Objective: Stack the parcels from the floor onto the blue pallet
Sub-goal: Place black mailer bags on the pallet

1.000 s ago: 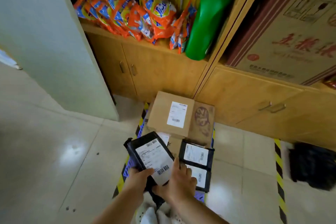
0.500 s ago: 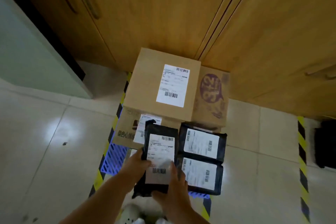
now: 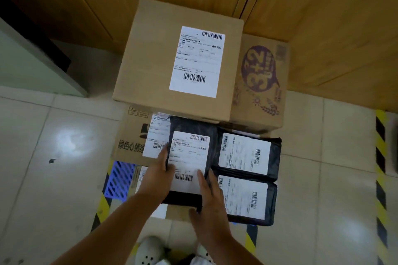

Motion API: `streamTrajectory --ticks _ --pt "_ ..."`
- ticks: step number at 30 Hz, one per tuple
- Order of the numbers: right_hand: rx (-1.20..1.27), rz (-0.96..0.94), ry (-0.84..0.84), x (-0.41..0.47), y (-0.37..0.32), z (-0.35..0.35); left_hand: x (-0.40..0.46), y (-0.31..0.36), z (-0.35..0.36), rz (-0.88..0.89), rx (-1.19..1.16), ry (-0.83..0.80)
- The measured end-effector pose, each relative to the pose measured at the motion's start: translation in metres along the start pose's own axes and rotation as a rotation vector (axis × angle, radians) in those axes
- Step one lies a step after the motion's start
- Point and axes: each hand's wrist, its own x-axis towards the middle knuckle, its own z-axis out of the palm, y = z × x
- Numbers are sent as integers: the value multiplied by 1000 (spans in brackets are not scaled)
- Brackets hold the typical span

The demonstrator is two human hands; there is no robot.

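Black poly-bag parcel (image 3: pixel 189 157) lies label-up, long axis running away from the person, on the stack over the blue pallet (image 3: pixel 120 180). Left hand (image 3: pixel 157 175) grips its left edge; right hand (image 3: pixel 210 194) rests flat-fingered on its near right corner. Two black parcels (image 3: pixel 245 176) touch its right side; large carton (image 3: pixel 172 64) behind. Tiled floor, wooden cabinets.

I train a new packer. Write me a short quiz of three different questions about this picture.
1. True or false: the big plain carton carries a white label.
2. How many black parcels show a label? A) two B) three C) five
3. Fill in: the pallet under the stack is ____.

Key
1. True.
2. B: one under the left hand and right hand, two beside it.
3. Blue.
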Motion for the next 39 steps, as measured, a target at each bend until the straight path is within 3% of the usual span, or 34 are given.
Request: streamTrajectory --ticks 2,5,7,9,13,15,21,28,33,39 --pt "-38 -9 19 0 7 -6 -6 -1 2 78 216 87" --pt "-54 37 166 3 25 -23 -5 -5 9 481 688 185" --pt "-124 85 219 10 44 -35 1 -3 18 627 892 99" --pt "-346 67 205 20 64 -45 6 4 26 634 1016 -47" --pt "-627 20 125 41 89 -56 17 2 34 645 1119 -71" --pt "-701 -11 91 47 91 -60 19 3 35 570 1137 -109" --pt "-673 -17 33 49 89 -66 25 5 39 489 1204 -221" --pt "-628 45 -220 44 62 -114 0 43 16 464 1298 -314" --pt "-425 20 -100 4 20 -151 -44 89 -24 560 1313 -232" --pt "-214 103 52 -87 -50 -203 -137 148 -85 528 1183 -116"
